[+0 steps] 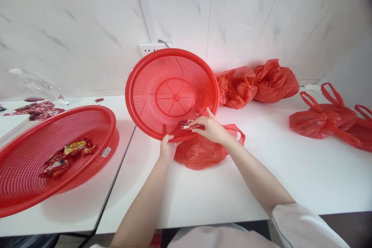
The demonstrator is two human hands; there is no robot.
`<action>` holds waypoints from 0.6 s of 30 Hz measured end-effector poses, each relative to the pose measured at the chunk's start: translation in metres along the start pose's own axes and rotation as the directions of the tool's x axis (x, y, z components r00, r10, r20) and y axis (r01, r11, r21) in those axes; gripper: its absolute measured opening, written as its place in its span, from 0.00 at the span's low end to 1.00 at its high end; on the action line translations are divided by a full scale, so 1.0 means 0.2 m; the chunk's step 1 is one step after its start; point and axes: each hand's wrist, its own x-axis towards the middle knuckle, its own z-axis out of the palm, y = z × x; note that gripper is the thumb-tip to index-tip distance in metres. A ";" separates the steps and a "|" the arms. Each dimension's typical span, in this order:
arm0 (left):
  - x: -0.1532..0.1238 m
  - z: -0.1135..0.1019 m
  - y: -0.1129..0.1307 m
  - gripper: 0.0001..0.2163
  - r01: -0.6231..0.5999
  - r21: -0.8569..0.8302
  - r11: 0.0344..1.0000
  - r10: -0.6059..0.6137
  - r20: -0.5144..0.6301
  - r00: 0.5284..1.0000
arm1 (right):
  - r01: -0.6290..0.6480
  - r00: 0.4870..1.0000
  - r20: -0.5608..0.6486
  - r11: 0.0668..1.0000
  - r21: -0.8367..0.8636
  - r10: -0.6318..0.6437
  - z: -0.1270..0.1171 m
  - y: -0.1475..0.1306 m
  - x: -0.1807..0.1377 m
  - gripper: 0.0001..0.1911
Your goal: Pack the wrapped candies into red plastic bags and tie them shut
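Observation:
A red plastic mesh basket (176, 85) is tilted up on its side, its open mouth facing me. My left hand (168, 148) grips its lower rim, thumb on the inside. My right hand (210, 127) reaches into the lower part of the basket, fingers bent around a few small red and silver wrapped packets (188, 123). How firmly they are held is hard to see. Just below the basket rim sits a red plastic bag (200, 153), its handle loop (241, 135) showing to the right; the basket partly hides it.
A second red mesh basket (110, 124) at left holds several red and yellow packets (76, 147). Red packets (40, 110) lie behind it. More red bags (274, 81) stand along the tiled wall, others (316, 120) at right. A socket (149, 49) is on the wall.

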 end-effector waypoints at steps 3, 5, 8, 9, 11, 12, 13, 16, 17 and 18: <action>0.00 0.00 0.02 0.11 0.005 -0.007 1.000 -0.005 -0.010 1.000 | -0.072 0.995 -0.056 0.980 0.186 0.084 -0.06 -0.01 -0.01 0.11; 0.01 -0.01 0.03 0.11 -0.009 -0.017 1.000 0.008 -0.005 1.000 | -0.124 0.988 -0.051 0.951 0.284 0.144 -0.09 -0.01 -0.02 0.15; 0.02 -0.02 0.03 0.11 -0.019 -0.025 1.000 0.018 -0.011 1.000 | -0.164 0.979 -0.061 0.927 0.337 0.196 -0.09 0.00 -0.03 0.20; 0.02 -0.02 0.03 0.11 -0.017 -0.017 1.000 0.016 -0.016 1.000 | -0.173 0.975 -0.069 0.921 0.350 0.209 -0.09 0.01 -0.02 0.20; 0.02 -0.03 0.02 0.10 -0.010 0.015 1.000 0.010 -0.011 1.000 | -0.194 0.963 -0.104 0.906 0.376 0.249 -0.07 0.03 -0.01 0.21; 0.02 -0.03 0.02 0.10 -0.008 0.032 0.999 0.008 -0.003 1.000 | -0.210 0.951 -0.133 0.896 0.393 0.281 -0.06 0.04 0.00 0.21; 0.02 -0.03 0.02 0.10 -0.006 0.046 0.999 0.006 0.005 1.000 | -0.232 0.934 -0.158 0.878 0.418 0.322 -0.05 0.05 0.01 0.20; 0.01 -0.02 0.00 0.10 0.002 0.053 0.999 -0.002 0.003 1.000 | -0.291 0.872 -0.169 0.765 0.575 0.460 -0.03 0.07 0.03 0.18; 0.01 -0.02 0.00 0.10 0.009 0.055 0.998 -0.009 -0.002 1.000 | -0.290 0.860 -0.159 0.721 0.629 0.484 -0.03 0.07 0.03 0.18; 0.01 -0.02 0.00 0.10 0.016 0.059 0.998 -0.016 -0.004 1.000 | -0.272 0.857 -0.160 0.694 0.667 0.490 -0.03 0.08 0.03 0.19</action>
